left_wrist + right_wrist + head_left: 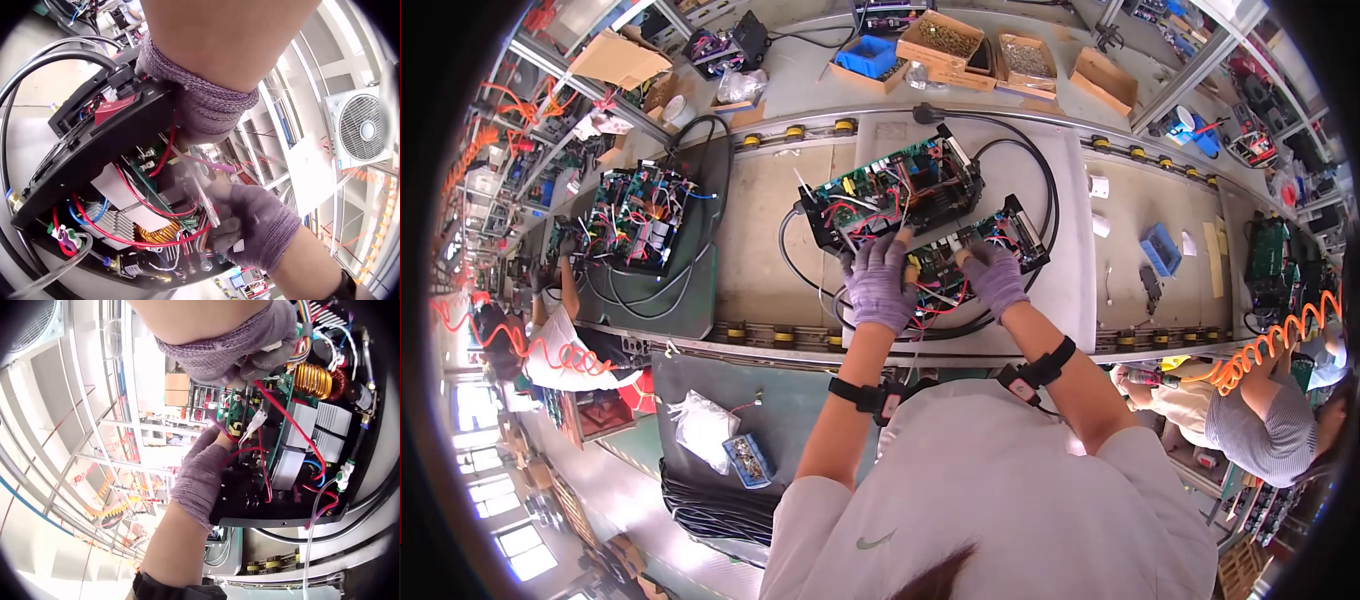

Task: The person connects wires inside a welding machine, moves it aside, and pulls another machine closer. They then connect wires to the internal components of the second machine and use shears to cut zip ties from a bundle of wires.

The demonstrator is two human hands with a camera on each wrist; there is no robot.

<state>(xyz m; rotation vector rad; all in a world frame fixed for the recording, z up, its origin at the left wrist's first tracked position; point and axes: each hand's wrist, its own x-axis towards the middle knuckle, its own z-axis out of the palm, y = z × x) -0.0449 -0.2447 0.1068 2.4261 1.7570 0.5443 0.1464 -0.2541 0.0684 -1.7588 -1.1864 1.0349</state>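
Observation:
An opened black chassis (990,250) lies in front of the person, packed with circuit boards, red wires and a copper-coloured coil (312,381). Both hands wear purple knitted gloves with bare thumb and finger tips. The left hand (882,285) reaches over the chassis's left part; a purple-sleeved wire (222,428) shows beside its fingertips, which are partly hidden. The right hand (995,280) is at the right part, its fingers bent down among the wires near a multicoloured ribbon cable (305,331). Between the hands stands a white connector (254,424). I cannot tell what either hand grips.
A second opened chassis (890,190) lies just beyond, with black cable (1050,190) looped around the pair. Another unit (640,215) stands on a green board at left. Parts boxes (940,45) line the back shelf; a blue tray (1160,250) is at right.

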